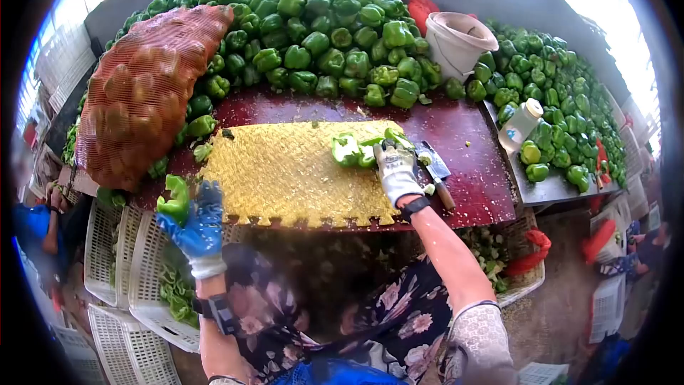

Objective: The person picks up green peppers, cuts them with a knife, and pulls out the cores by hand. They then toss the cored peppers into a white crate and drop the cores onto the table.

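**Right hand on the cut pepper, left hand with a piece off the near edge**

Nearest, a white crate (146,271) stands under the left hand (198,224), which is out past the near left corner of the mat (285,178). Its fingers are spread, and a curved pepper piece (174,199) sits against the thumb side — whether it is gripped, I cannot tell.

The right hand (396,169) reaches over the mat's right end, fingers bent onto the cut pepper (346,149) near the far right corner. How firmly they hold is hidden. The cut pepper lies to the left of the fingertips and slightly beyond them, its longer line running along the mat's far edge — so the right hand is much the nearer one.

Just right of that hand, the knife (436,164) lies on the bench (474,196), handle angled toward the near edge. Farther off stand a net sack (146,93) at the bench's left edge, a bottle (520,127) beyond its right edge, and whole peppers (313,44) heaped along the far edge beside a bucket (456,43).
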A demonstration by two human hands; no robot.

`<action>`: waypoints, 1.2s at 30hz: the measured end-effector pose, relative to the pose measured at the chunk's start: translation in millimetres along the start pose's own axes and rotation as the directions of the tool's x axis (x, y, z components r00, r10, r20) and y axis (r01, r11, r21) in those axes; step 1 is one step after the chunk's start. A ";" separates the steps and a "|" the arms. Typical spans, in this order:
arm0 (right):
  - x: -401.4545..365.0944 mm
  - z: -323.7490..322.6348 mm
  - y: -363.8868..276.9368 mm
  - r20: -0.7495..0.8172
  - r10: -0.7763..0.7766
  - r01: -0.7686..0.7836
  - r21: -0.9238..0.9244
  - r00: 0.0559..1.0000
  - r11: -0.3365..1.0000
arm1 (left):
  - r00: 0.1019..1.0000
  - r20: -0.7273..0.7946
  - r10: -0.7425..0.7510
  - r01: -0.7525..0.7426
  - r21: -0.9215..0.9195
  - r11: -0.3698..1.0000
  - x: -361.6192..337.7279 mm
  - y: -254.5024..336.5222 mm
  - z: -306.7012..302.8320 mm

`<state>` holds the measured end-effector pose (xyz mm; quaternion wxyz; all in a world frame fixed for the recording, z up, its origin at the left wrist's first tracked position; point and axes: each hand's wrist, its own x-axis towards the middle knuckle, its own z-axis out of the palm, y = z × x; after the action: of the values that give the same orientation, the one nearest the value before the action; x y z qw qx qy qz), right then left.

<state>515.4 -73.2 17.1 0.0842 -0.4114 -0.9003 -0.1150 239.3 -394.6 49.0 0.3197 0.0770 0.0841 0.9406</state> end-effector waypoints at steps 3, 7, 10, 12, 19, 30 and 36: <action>7.6 9.5 -0.5 0.019 0.026 -0.027 0.020 0.999 0.999 | 0.954 -0.210 -0.216 0.217 -0.019 0.976 -7.5 -43.3 16.1; -22.2 -6.6 9.1 -0.153 -0.042 0.068 0.174 0.987 0.982 | 0.790 -0.274 -0.549 0.583 0.058 0.810 -0.5 -108.7 -5.7; -23.0 -16.0 20.3 0.133 -0.060 0.041 0.140 0.989 0.989 | 0.764 -0.285 -0.579 0.638 0.197 0.745 -2.7 -152.1 -17.3; -21.8 -48.7 18.6 0.292 -0.007 -0.046 0.173 0.957 0.984 | 0.751 -0.269 -0.603 0.659 0.247 0.710 -6.9 -166.5 -28.4; -4.8 -35.5 -24.2 0.348 0.031 -0.078 0.121 0.937 0.990 | 0.755 -0.354 -0.552 0.655 0.365 0.662 -28.1 -191.4 -41.3; -61.4 -57.1 -66.2 0.020 -0.395 0.278 0.680 0.918 0.679 | 0.764 0.076 -0.641 0.469 0.617 0.632 -28.7 -167.7 -17.6; -55.7 -69.5 -83.2 0.106 -0.524 0.244 0.795 0.845 0.555 | 0.711 0.131 -0.691 0.522 0.560 0.643 -13.5 -173.0 -60.8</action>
<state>492.2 -185.5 58.7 0.0673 -0.1408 -0.9326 0.3255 339.6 -274.3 -47.3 0.5999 0.2788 0.2822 0.6948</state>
